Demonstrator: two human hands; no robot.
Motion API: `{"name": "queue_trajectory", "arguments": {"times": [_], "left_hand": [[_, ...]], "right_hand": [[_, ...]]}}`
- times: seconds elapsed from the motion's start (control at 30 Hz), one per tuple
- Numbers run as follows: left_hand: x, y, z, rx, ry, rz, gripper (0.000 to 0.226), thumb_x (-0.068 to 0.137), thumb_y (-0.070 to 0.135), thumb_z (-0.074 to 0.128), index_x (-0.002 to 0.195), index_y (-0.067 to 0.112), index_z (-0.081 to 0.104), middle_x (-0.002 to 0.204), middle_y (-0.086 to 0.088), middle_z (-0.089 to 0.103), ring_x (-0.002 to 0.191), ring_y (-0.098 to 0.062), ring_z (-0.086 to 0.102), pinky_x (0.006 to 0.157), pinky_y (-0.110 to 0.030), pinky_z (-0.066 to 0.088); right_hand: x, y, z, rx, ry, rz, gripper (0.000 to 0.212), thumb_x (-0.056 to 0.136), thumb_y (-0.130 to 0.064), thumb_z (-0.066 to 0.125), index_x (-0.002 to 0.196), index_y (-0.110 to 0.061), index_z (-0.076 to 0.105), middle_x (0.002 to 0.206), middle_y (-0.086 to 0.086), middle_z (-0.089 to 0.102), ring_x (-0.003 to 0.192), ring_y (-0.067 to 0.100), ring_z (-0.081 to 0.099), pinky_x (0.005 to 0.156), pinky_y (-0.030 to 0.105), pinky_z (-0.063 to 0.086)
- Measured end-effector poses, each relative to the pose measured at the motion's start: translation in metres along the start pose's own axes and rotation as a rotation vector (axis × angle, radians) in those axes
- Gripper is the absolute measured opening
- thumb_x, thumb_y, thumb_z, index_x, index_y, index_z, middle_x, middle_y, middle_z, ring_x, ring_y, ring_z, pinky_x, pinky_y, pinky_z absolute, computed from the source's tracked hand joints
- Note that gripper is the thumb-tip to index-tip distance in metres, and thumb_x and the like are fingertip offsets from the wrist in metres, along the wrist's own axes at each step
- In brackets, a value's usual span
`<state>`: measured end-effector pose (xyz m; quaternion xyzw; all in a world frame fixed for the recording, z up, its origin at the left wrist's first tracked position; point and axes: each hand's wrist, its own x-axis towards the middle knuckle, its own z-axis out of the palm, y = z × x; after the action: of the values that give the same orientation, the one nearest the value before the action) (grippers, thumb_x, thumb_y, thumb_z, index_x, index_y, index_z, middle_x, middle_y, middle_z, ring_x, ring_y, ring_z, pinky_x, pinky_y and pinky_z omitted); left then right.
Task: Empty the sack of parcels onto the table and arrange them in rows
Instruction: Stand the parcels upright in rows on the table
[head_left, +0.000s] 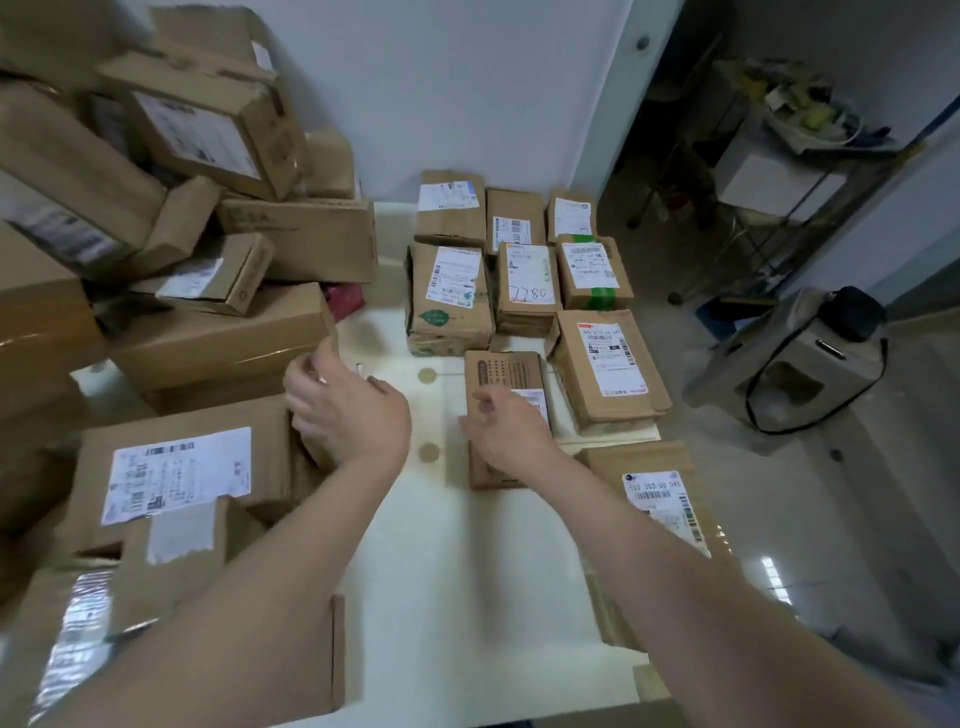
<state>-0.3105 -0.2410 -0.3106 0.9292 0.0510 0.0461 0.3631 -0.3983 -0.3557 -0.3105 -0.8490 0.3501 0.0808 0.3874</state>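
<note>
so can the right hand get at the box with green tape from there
Probably yes: the right hand sits over a low parcel, and the green-taped box lies uncovered farther back, with only flat parcels between.

— What do we see of our arms?
— Our left arm (249, 597) and right arm (675, 561), both bare, reach forward from the bottom edge.
— And our hands?
— Our left hand (345, 410) shows its back, fingers curled; any grip is hidden. Our right hand (511, 431) is palm down, fingers loosely bent, thumb out to the left.

Matt brown cardboard parcels (608, 364) on smooth, glossy white table (457, 561).
</note>
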Motion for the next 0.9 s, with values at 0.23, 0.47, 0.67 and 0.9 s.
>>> {"name": "queue_trajectory", "arguments": {"times": [0.23, 0.47, 0.67, 0.9], "left_hand": [[0.06, -0.058, -0.021, 0.244, -0.441, 0.167, 0.042, 0.094, 0.03, 0.046, 0.135, 0.024, 0.051, 0.127, -0.011, 0.057, 0.119, -0.032, 0.047, 0.101, -0.035, 0.031], [0.047, -0.047, -0.02, -0.349, -0.721, -0.366, 0.012, 0.09, 0.026, 0.047, 0.1, 0.025, 0.053, 0.097, -0.004, 0.069, 0.086, -0.025, 0.065, 0.072, -0.032, 0.044], [0.03, -0.046, 0.006, -0.383, -0.883, -0.59, 0.038, 0.104, 0.042, 0.02, 0.124, 0.032, 0.051, 0.095, -0.006, 0.069, 0.083, -0.024, 0.065, 0.07, -0.032, 0.055], [0.026, -0.045, 0.02, -0.167, -1.064, -0.415, 0.036, 0.094, 0.008, 0.046, 0.123, 0.022, 0.063, 0.105, -0.003, 0.067, 0.08, -0.018, 0.052, 0.07, -0.028, 0.048]], "right_hand": [[0.009, -0.046, 0.07, 0.917, -0.519, 0.461, 0.058, 0.092, -0.058, 0.05, 0.135, -0.019, 0.045, 0.118, 0.017, 0.05, 0.092, 0.039, 0.062, 0.077, 0.051, 0.058], [0.021, -0.035, 0.05, 1.169, -0.086, 0.363, 0.02, 0.097, -0.033, 0.058, 0.107, -0.016, 0.059, 0.108, 0.013, 0.069, 0.084, 0.025, 0.071, 0.076, 0.043, 0.06], [0.024, -0.029, 0.064, 0.572, 0.204, 0.179, 0.01, 0.089, -0.022, 0.063, 0.086, -0.031, 0.06, 0.117, 0.001, 0.059, 0.102, 0.019, 0.063, 0.087, 0.04, 0.057], [0.02, -0.003, 0.072, 0.167, 0.265, 0.18, 0.024, 0.09, -0.012, 0.06, 0.112, -0.016, 0.065, 0.127, 0.002, 0.049, 0.115, 0.019, 0.054, 0.091, 0.022, 0.043]]}}
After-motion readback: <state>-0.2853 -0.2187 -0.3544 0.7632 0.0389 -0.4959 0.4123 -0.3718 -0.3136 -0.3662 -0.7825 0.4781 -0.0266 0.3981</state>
